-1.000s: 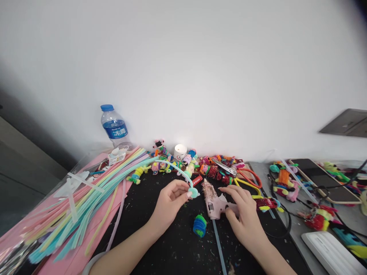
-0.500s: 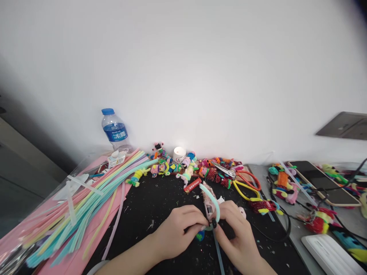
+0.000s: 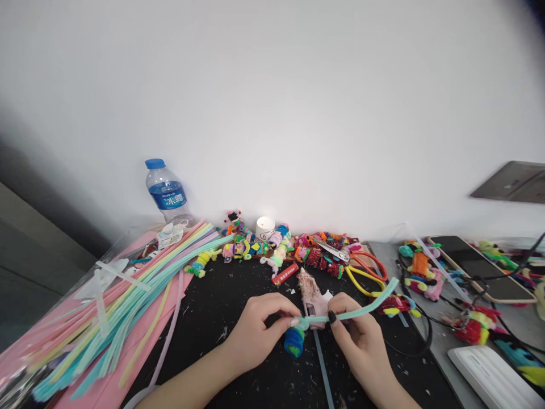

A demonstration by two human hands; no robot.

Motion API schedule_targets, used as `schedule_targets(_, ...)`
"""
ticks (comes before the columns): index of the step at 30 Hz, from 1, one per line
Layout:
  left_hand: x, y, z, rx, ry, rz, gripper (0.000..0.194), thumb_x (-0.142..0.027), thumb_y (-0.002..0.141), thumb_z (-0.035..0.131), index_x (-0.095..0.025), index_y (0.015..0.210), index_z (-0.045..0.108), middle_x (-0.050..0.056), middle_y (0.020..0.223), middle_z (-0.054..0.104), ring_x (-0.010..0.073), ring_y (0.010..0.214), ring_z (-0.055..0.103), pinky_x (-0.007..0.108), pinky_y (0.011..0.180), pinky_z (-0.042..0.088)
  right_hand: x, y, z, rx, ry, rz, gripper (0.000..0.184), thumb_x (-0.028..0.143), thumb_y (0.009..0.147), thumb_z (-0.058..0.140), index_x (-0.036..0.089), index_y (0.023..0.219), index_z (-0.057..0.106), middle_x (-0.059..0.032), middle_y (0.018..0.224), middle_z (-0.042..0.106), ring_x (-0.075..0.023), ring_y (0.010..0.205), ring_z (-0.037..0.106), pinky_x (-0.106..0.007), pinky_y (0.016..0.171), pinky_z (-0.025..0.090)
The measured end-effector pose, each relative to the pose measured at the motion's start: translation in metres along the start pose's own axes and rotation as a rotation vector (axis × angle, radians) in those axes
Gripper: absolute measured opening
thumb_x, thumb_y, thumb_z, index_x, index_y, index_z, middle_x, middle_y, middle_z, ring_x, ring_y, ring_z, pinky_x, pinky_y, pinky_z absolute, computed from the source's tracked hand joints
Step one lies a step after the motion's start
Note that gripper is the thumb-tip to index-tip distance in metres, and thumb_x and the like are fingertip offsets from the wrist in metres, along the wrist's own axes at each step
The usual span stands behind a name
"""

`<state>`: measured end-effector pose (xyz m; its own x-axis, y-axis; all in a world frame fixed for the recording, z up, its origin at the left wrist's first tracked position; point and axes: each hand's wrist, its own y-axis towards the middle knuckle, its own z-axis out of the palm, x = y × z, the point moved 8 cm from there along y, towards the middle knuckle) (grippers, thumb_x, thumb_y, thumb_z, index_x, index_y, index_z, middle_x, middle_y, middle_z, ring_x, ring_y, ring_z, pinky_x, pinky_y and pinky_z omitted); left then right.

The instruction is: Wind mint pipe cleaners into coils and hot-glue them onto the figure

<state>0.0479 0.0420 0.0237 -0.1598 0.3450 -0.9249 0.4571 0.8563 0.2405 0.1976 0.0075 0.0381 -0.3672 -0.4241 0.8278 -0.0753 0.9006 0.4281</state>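
On the clear plastic bottle with a blue cap (image 3: 167, 190), a blue label is showing large white characters that look like 冰露; the print above them is too small to read. A small red rectangular tag (image 3: 285, 275) is bearing a row of white characters, too tiny to make out, and a short white cup (image 3: 265, 227) is showing a red mark that is equally unclear.

The left hand (image 3: 269, 330) is pinching one end of a mint-green fuzzy strip (image 3: 361, 311), its fingers partly hiding that end. The right hand (image 3: 356, 335) is grasping the strip farther along between thumb and fingers, and the free end is pointing up to the right. The strip is lying over a blue-and-green fuzzy roll (image 3: 293, 342) on the black mat (image 3: 204, 329); whether the two are touching is hard to tell.

Behind the strip, a pale pink glue gun (image 3: 310, 292) is resting, its handle mostly hidden by the right hand. Its translucent glue stick (image 3: 322, 369) is running off the lower edge. At the far right, a grey wall plate (image 3: 513, 182) and a white flat case (image 3: 489, 372) are being cut off.
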Motion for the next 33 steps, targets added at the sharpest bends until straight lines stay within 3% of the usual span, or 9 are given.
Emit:
schedule_targets(4, 0.011, -0.001, -0.002, -0.029, -0.093, -0.094, 0.009, -0.014, 0.076, 0.059, -0.015, 0.076, 0.068, 0.004, 0.076, 0.066, 0.016, 0.07, 0.06, 0.024, 0.064, 0.046, -0.003, 0.0, -0.003, -0.029, -0.001, 0.044, 0.013, 0.018, 0.085, 0.046, 0.021, 0.073, 0.052, 0.001, 0.069, 0.049, -0.015, 0.061, 0.049, -0.024, 0.054, 0.039)
schedule_targets(10, 0.024, 0.0, -0.005, -0.092, -0.295, -0.207, 0.005, -0.016, 0.073, 0.063, -0.014, 0.077, 0.066, 0.003, 0.074, 0.065, 0.0159, 0.071, 0.061, 0.024, 0.067, 0.048, -0.006, -0.001, -0.004, -0.035, -0.052, 0.08, 0.01, 0.019, 0.084, 0.049, 0.02, 0.086, 0.059, -0.0024, 0.079, 0.06, -0.0173, 0.07, 0.057, -0.025, 0.061, 0.045)
schedule_targets(17, 0.031, 0.001, -0.01, -0.152, -0.389, -0.255, 0.009, -0.02, 0.07, 0.066, -0.014, 0.077, 0.064, 0.003, 0.074, 0.066, 0.016, 0.072, 0.062, 0.026, 0.07, 0.049, -0.012, -0.003, 0.0, 0.013, -0.076, 0.109, 0.013, 0.02, 0.085, 0.048, 0.022, 0.089, 0.06, -0.0041, 0.085, 0.063, -0.0199, 0.077, 0.06, -0.029, 0.066, 0.047)
schedule_targets(22, 0.033, 0.002, -0.013, -0.184, -0.412, -0.262, 0.012, -0.022, 0.069, 0.068, -0.014, 0.077, 0.063, 0.003, 0.074, 0.065, 0.0165, 0.073, 0.061, 0.027, 0.07, 0.049, -0.007, -0.001, 0.003, 0.043, -0.093, 0.044, 0.015, 0.017, 0.085, 0.049, 0.021, 0.093, 0.061, -0.0057, 0.089, 0.065, -0.0209, 0.083, 0.061, -0.031, 0.073, 0.048)
schedule_targets(33, 0.036, 0.002, -0.016, -0.251, -0.517, -0.306, 0.022, -0.024, 0.066, 0.071, -0.015, 0.082, 0.059, 0.002, 0.075, 0.063, 0.0151, 0.074, 0.06, 0.026, 0.069, 0.047, 0.004, -0.002, 0.013, 0.126, -0.13, -0.037, 0.018, 0.013, 0.084, 0.051, 0.021, 0.096, 0.062, -0.0047, 0.082, 0.066, -0.0196, 0.077, 0.062, -0.03, 0.068, 0.047)
